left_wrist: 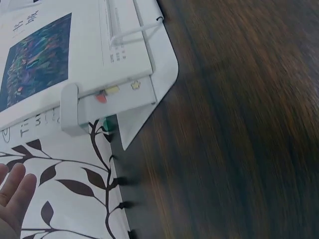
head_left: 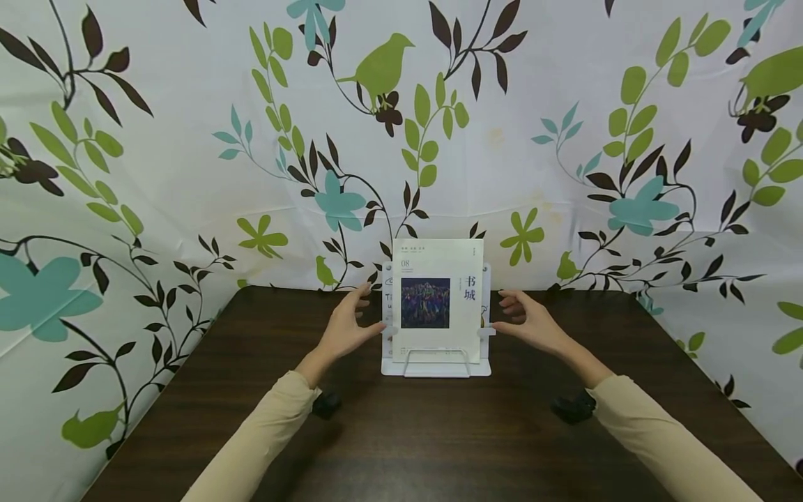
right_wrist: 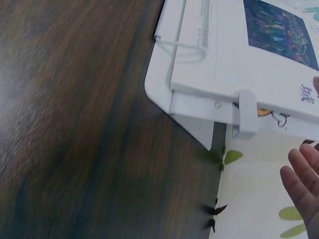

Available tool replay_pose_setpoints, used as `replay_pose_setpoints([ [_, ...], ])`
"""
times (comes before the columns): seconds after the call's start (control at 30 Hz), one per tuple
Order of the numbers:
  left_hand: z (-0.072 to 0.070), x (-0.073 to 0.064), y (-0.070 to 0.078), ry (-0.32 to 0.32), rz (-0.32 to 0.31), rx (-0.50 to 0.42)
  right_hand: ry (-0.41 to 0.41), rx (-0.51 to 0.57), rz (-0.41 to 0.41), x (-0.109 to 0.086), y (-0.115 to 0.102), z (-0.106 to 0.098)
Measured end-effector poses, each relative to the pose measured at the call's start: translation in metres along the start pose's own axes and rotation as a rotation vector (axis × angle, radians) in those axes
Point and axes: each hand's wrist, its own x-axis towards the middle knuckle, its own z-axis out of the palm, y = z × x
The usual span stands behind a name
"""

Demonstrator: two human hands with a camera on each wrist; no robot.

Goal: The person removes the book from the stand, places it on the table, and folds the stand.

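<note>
A pale book [head_left: 465,321] with a dark square picture on its cover leans upright on a white book stand [head_left: 435,371]. A wire holder [head_left: 436,352] crosses the lower front of the book. My left hand [head_left: 343,324] is at the stand's left side, its thumb tip right at the left side clip [left_wrist: 69,109]. On the opposite side, my right hand [head_left: 532,322] has its thumb at the right side clip [right_wrist: 247,113]. Both hands have their other fingers spread away from the thumb, loosely bent, beside the stand. Neither hand grips anything.
The stand sits near the back of a dark wooden table [head_left: 426,432]. Right behind it hangs a white cloth [head_left: 489,167] printed with leaves, birds and flowers. A dark wrist device [head_left: 574,406] shows under the right cuff, another [head_left: 326,403] under the left.
</note>
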Motion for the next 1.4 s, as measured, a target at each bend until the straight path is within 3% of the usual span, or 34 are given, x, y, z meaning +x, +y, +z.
replay_pose_setpoints([
  [0.6, 0.031, 0.016, 0.005, 0.095, 0.08, -0.034, 0.11, 0.041, -0.018, 0.019, -0.007, 0.029],
  [1.4, 0.053, 0.02, 0.005, 0.222, 0.035, -0.038, 0.257, 0.069, 0.033, 0.028, -0.013, 0.049],
])
